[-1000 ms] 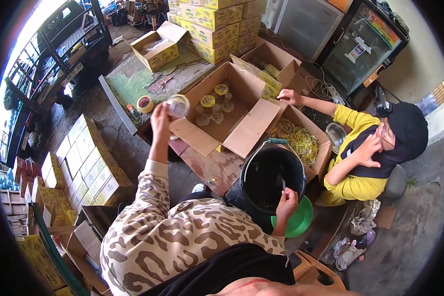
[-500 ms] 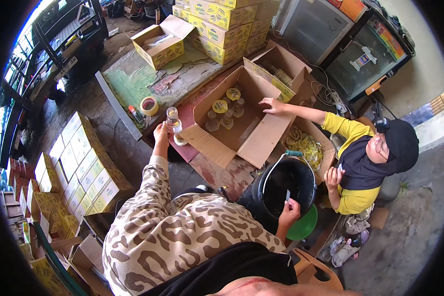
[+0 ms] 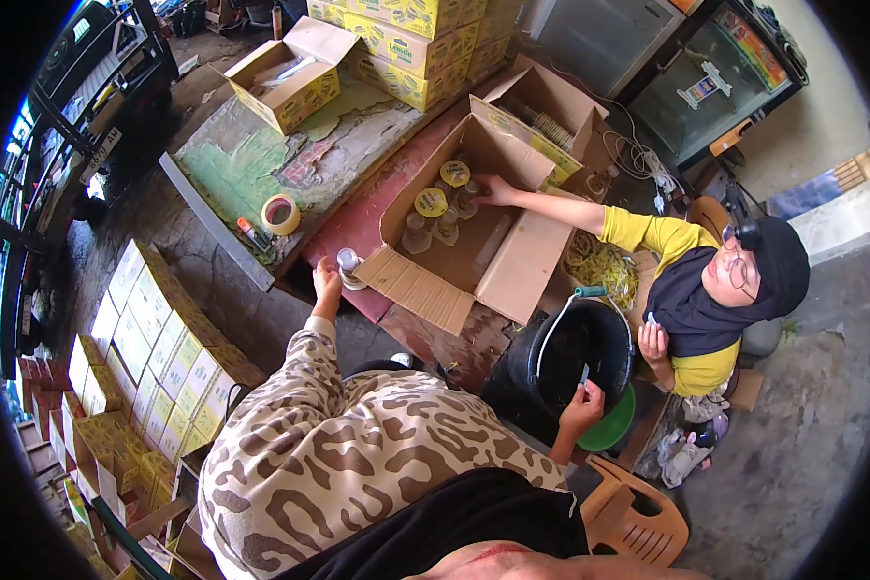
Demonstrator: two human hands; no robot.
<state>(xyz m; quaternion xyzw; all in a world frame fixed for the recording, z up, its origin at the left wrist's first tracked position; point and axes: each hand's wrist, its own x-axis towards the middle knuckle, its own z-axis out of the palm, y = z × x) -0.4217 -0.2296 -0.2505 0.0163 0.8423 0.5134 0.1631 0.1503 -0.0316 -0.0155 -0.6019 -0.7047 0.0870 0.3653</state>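
My left hand [image 3: 328, 279] is beside a small stack of clear plastic cups [image 3: 348, 259] at the red table's near-left corner. Its fingers look curled in; whether they grip a cup is hidden. Over the black bucket [image 3: 563, 356], my right hand [image 3: 583, 403] pinches a small pale flat strip [image 3: 585, 373]. An open cardboard box [image 3: 433, 302] in front of me holds several clear cups, some with yellow lids [image 3: 430, 202]. A co-worker's hand [image 3: 496, 189] reaches into the box at these cups; their other hand [image 3: 653, 342] holds something small and whitish.
Tape roll [image 3: 280, 214] and glue-like tube [image 3: 250, 232] lie on the worn green board. Yellow cartons [image 3: 406, 48] are stacked behind, others [image 3: 169, 343] at left. A second open box [image 3: 551, 111], yellow strands [image 3: 604, 266], a green basin [image 3: 611, 422] and a brown chair [image 3: 638, 512] are at right.
My left hand has moved down slightly, and the clear cup it held upright no longer stands above the stack. The co-worker's reaching hand has moved from the box edge to the cups inside.
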